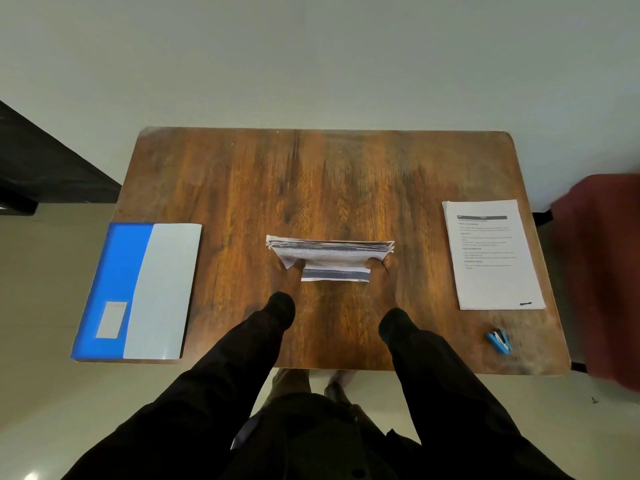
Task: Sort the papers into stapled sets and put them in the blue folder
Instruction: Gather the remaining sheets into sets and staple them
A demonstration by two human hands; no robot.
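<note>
Hands [290, 274] [377, 270] gripping stack [330, 251] mid-table, folder [114, 271] at left edge

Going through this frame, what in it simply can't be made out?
All in the head view.
Sheet count of the stack: seen nearly edge-on.
Fingers of the left hand and right hand: behind the stack.
Print on the right sheet: too small.
Whether the stapler is open: blurred.
What the maroon shape is: cut off by the right edge.

Left sleeve [221, 358]: long, black, loosely creased; was worn down to the wrist.
Right sleeve [443, 368]: was cut from the same black cloth.
Torso garment [311, 441]: dark, wrinkled.
Trousers [291, 379]: olive-brown cloth was glimpsed.
Hands: left hand [289, 276] and right hand [380, 271] were left uncovered.
</note>
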